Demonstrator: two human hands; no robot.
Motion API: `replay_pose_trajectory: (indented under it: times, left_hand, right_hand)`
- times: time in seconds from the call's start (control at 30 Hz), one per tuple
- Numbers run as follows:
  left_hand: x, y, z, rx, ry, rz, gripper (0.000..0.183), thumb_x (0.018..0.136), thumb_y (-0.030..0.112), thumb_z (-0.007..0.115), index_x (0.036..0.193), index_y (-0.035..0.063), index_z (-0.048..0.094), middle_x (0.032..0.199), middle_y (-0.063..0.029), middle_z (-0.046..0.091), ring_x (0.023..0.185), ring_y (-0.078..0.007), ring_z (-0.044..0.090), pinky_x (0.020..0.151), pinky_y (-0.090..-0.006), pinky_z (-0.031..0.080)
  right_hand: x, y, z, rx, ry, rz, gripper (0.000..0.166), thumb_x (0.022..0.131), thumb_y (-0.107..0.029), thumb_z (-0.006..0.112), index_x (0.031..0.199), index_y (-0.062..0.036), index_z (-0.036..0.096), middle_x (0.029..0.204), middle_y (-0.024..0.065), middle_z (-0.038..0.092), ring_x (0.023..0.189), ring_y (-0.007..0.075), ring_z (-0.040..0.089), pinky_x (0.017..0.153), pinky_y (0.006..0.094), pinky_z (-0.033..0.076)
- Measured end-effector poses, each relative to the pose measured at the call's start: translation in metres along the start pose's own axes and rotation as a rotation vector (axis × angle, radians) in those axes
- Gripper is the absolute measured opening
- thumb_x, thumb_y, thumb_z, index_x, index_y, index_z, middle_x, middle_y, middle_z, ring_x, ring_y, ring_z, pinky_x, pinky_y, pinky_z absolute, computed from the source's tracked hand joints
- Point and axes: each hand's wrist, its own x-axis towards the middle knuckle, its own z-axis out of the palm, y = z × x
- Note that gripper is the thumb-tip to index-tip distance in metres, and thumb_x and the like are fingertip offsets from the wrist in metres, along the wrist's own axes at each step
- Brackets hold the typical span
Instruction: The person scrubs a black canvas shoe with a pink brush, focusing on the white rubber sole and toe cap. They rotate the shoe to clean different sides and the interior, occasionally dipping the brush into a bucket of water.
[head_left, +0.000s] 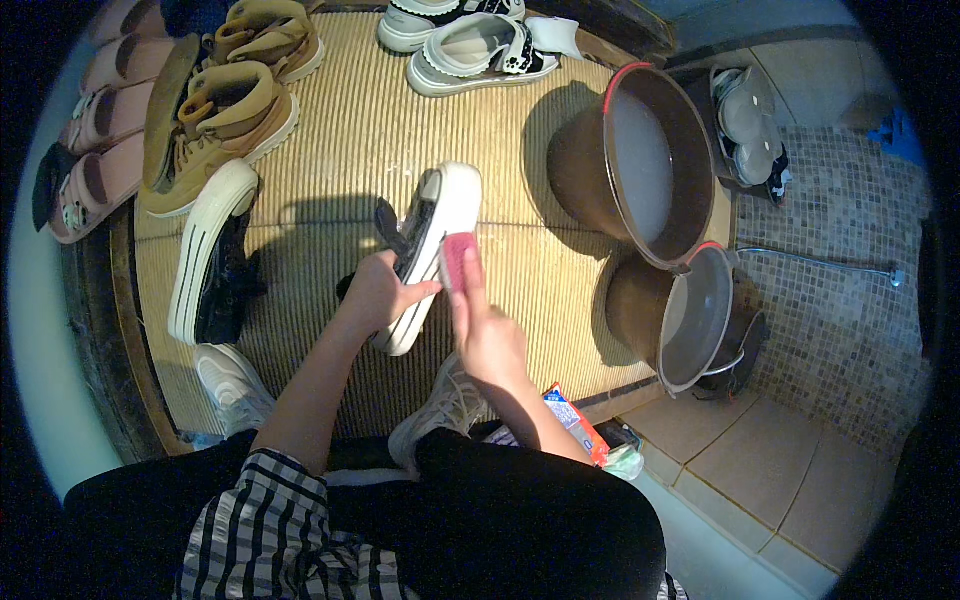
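My left hand (379, 292) grips a black canvas sneaker (448, 214) with a thick white sole, tilted on its side above the ribbed mat. In my right hand (487, 330) is a pink scrub brush (457, 259), its bristle side against the white sidewall of that sole. The mating black sneaker (210, 262) lies on its side on the mat to the left, its white sole facing left. A dark strap or tongue sticks out from the held sneaker. My left palm is partly hidden behind the shoe.
Right of the mat's middle stands a brown bucket (574, 169) of cloudy liquid, with another bucket (637, 307) below it. Tan boots (225, 150) and pink slippers (112, 165) are at the left. White shoes (480, 82) sit at the back; a red-edged packet (577, 427) lies near my right forearm.
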Motion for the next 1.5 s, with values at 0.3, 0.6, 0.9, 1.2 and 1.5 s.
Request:
replay_pose_trajectory:
  times: [0.3, 0.6, 0.9, 1.2, 1.5]
  left_hand:
    - [-0.003, 0.025, -0.026, 0.204, 0.02, 0.108, 0.035, 0.074, 0.026, 0.074, 0.083, -0.0048, 0.06, 0.076, -0.0242, 0.064, 0.075, -0.0388, 0.063, 0.068, -0.0435, 0.051]
    - [-0.004, 0.022, -0.041, -0.103, 0.065, 0.095, 0.04, 0.071, 0.022, 0.076, 0.099, -0.0024, 0.063, 0.09, -0.0213, 0.067, 0.084, -0.0341, 0.066, 0.073, -0.037, 0.052]
    - [0.0, 0.008, -0.032, -0.009, 0.098, 0.176, 0.038, 0.071, 0.025, 0.075, 0.093, -0.0031, 0.062, 0.084, -0.0224, 0.065, 0.08, -0.0356, 0.066, 0.07, -0.0388, 0.053]
    - [-0.01, 0.011, -0.006, 0.113, 0.06, 0.056, 0.032, 0.069, 0.023, 0.076, 0.083, -0.0031, 0.063, 0.076, -0.0216, 0.065, 0.069, -0.0319, 0.066, 0.063, -0.0376, 0.052]
    - [-0.004, 0.013, -0.002, -0.081, 0.174, 0.135, 0.036, 0.073, 0.024, 0.074, 0.091, -0.0053, 0.061, 0.086, -0.0241, 0.064, 0.08, -0.0348, 0.065, 0.071, -0.0372, 0.051]
  right_hand:
    - [0.126, 0.03, -0.001, 0.62, 0.096, 0.027, 0.045, 0.098, -0.033, 0.039, 0.14, -0.0144, 0.042, 0.107, 0.0291, 0.062, 0.102, 0.0386, 0.061, 0.088, 0.0379, 0.046]
    - [0.035, -0.008, 0.021, 0.827, 0.07, 0.065, 0.05, 0.101, -0.031, 0.035, 0.145, -0.0088, 0.03, 0.146, 0.0207, 0.035, 0.136, 0.0281, 0.032, 0.109, 0.0332, 0.027]
    - [0.173, 0.002, -0.017, 0.344, -0.017, -0.059, 0.048, 0.096, -0.036, 0.041, 0.139, -0.0162, 0.042, 0.112, 0.0282, 0.059, 0.104, 0.0401, 0.059, 0.091, 0.0397, 0.045]
    - [0.133, 0.001, -0.006, 0.299, 0.065, 0.078, 0.049, 0.095, -0.035, 0.044, 0.138, -0.0102, 0.043, 0.101, 0.03, 0.062, 0.098, 0.0408, 0.061, 0.086, 0.0399, 0.047]
    - [0.042, -0.022, 0.024, 0.354, 0.077, 0.039, 0.052, 0.098, -0.032, 0.043, 0.147, -0.0222, 0.028, 0.067, 0.0268, 0.059, 0.06, 0.0398, 0.063, 0.053, 0.0445, 0.047]
